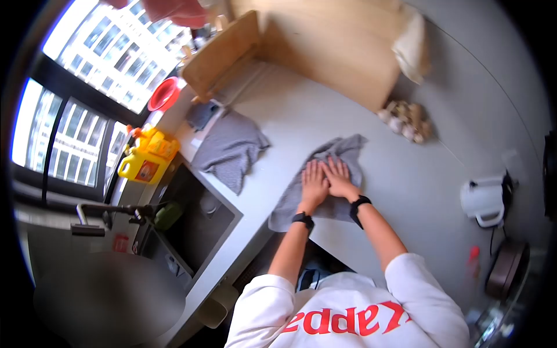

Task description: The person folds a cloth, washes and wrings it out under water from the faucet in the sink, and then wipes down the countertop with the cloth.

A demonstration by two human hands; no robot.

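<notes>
Left fingers (311, 168) and right fingers (332, 165) lie straight, gripping nothing — flat on rumpled grey fabric cloth (348, 151) atop the white, smooth worktop (400, 180).

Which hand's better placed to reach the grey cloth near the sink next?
Left, likely: the left hand lies nearer that cloth; the right hand is farther. Both rest on the other cloth.

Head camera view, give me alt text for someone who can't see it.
The left hand and right hand rest together on a grey cloth on a pale countertop. To the left are a second grey cloth, a dark sink and yellow containers; a white kettle appears at right.
</notes>
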